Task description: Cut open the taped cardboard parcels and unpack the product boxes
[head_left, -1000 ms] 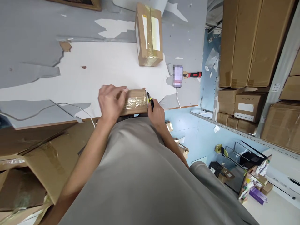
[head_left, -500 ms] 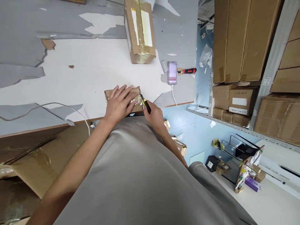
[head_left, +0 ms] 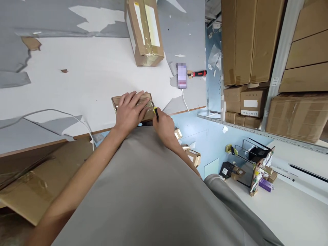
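A small taped cardboard box (head_left: 118,101) lies near the front edge of the white and grey table (head_left: 84,75). My left hand (head_left: 129,111) lies flat on top of the box, fingers stretched out and pressing it down. My right hand (head_left: 164,125) is closed round a yellow and black utility knife (head_left: 155,112), whose tip touches the box's right end.
A larger taped box (head_left: 145,30) stands at the table's back. A phone (head_left: 181,76) on a white cable and a red-handled tool (head_left: 197,73) lie at the right edge. A white cable (head_left: 64,114) crosses the left. Shelves of cartons (head_left: 256,51) stand right; flattened cardboard (head_left: 28,184) lies lower left.
My left hand went from gripping the box's left side to lying flat on its top. The knife tip has come closer in against the box's right end.
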`<state>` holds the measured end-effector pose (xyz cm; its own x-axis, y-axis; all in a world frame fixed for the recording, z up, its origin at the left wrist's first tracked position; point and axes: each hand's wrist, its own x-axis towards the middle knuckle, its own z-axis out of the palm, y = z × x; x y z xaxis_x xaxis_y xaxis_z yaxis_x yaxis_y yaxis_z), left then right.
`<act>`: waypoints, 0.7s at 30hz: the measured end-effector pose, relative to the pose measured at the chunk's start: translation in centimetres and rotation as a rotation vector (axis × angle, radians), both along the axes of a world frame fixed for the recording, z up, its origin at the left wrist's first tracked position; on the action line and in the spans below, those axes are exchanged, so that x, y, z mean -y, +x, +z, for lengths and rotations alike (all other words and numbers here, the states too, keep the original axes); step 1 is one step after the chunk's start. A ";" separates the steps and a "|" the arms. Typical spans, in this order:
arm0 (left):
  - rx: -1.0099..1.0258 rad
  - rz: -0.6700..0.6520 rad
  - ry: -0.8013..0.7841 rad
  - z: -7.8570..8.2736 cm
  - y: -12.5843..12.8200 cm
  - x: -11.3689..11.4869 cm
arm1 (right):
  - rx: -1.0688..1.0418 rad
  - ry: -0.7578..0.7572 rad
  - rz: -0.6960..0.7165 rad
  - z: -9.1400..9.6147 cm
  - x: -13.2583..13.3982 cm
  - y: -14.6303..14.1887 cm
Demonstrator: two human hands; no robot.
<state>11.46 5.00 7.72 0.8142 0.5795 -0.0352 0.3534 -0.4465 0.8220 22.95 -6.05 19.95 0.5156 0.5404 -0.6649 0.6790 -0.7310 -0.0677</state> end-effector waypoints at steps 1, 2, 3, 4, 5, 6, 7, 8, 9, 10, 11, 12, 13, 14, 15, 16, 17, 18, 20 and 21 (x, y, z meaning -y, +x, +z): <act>0.002 0.000 0.003 0.0 0.0 0.0 | 0.012 -0.020 0.004 0.1 -0.3 -0.2; 0.006 0.002 0.007 0.0 0.1 0.1 | 0.023 -0.036 0.010 0.1 -0.6 -0.3; 0.010 0.006 0.010 -0.1 0.1 0.2 | 0.033 -0.050 0.017 0.1 -0.9 -0.5; 0.015 0.011 0.013 -0.2 0.1 0.3 | 0.041 -0.060 0.023 0.2 -1.2 -0.6; 0.018 0.017 0.014 -0.2 0.2 0.4 | 0.047 -0.067 0.025 0.2 -1.4 -0.7; 0.020 0.024 0.014 -0.3 0.2 0.5 | 0.050 -0.074 0.024 0.3 -1.5 -0.8; 0.020 0.032 0.012 -0.4 0.2 0.7 | 0.050 -0.084 0.019 0.4 -1.5 -0.9; 0.019 0.037 0.009 -0.5 0.2 0.8 | 0.048 -0.098 0.013 0.5 -1.3 -1.0; 0.017 0.040 0.006 -0.5 0.2 1.0 | 0.045 -0.119 0.005 0.6 -1.1 -1.1; 0.015 0.040 0.004 -0.6 0.2 1.1 | 0.038 -0.143 -0.003 0.6 -0.8 -1.2; 0.011 0.037 0.002 -0.6 0.2 1.2 | 0.032 -0.167 -0.010 0.6 -0.6 -1.2; 0.005 0.031 0.000 -0.6 0.2 1.2 | 0.025 -0.186 -0.016 0.6 -0.3 -1.3; -0.003 0.024 -0.003 -0.6 0.2 1.2 | 0.017 -0.197 -0.019 0.6 -0.1 -1.2; -0.011 0.020 -0.005 -0.6 0.2 1.1 | 0.009 -0.199 -0.018 0.7 0.1 -1.2; -0.016 0.019 -0.007 -0.6 0.1 1.0 | 0.002 -0.196 -0.017 0.9 0.3 -1.2; -0.020 0.018 -0.007 -0.6 0.0 0.8 | -0.006 -0.190 -0.015 1.2 0.5 -1.1; -0.020 0.019 -0.006 -0.6 -0.1 0.5 | -0.016 -0.180 -0.011 1.6 0.6 -1.1; -0.019 0.023 -0.002 -0.6 -0.3 0.3 | -0.030 -0.166 -0.007 2.1 0.9 -1.0; -0.015 0.032 0.008 -0.6 -1.1 -0.3 | -0.059 -0.106 -0.012 2.8 1.6 -0.8; -0.016 0.040 0.014 -0.6 -1.7 -0.6 | -0.064 -0.056 -0.024 2.8 2.0 -0.6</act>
<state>9.77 5.60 7.13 0.7897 0.6122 -0.0396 0.3841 -0.4430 0.8101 22.36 -8.08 22.80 0.4832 0.4896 -0.7258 0.6572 -0.7506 -0.0687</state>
